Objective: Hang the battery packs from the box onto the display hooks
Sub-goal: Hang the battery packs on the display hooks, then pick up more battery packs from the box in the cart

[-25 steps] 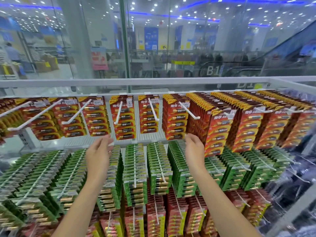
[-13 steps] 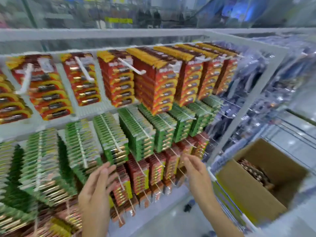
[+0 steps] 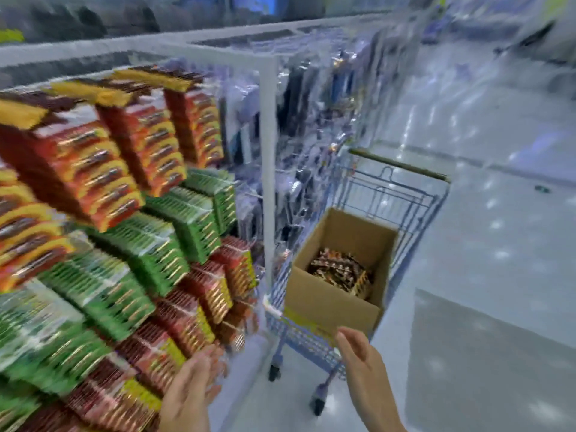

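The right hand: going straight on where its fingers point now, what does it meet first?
Probably the near wall of the cardboard box in the shopping cart; the open right hand aims at it. Depth is unclear: it might instead pass over the rim to the battery packs.

Both hands empty: left (image 3: 190,391), right (image 3: 361,357); open box (image 3: 324,302) of battery packs (image 3: 339,271) in cart (image 3: 405,194).
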`<state>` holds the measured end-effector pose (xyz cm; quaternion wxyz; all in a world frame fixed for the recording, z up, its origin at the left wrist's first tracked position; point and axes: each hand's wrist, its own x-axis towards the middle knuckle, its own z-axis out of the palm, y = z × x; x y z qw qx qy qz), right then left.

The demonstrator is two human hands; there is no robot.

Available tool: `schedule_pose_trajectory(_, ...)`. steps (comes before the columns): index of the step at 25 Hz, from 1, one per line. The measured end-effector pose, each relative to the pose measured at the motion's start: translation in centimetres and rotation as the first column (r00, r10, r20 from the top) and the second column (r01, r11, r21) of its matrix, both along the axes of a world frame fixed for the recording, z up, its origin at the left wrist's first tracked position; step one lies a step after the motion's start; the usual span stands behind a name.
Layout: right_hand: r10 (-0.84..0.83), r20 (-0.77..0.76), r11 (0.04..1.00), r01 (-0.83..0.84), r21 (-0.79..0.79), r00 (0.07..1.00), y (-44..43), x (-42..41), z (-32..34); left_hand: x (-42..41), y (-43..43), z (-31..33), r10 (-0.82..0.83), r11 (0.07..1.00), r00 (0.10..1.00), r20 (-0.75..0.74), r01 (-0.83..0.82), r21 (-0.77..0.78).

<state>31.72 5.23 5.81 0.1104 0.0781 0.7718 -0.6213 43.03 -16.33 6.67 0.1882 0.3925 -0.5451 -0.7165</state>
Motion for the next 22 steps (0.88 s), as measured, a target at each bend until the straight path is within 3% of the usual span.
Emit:
schedule_pose_trajectory(10,-0.139,0.147,0.99,0.138,0.018,0.979,10.4,-7.5,-3.1,-13.2,10.2,-2.3,-0.211,0.977,0.97,0.121,0.214,-0.012)
schedule_pose_trajectory(22,-0.259,0.218,0.964,0.24,0.113,0.941,10.4,-20.2,-5.1,-31.5,11.2,-7.7,-0.464,0.883,0.861,0.208,0.467,0.034)
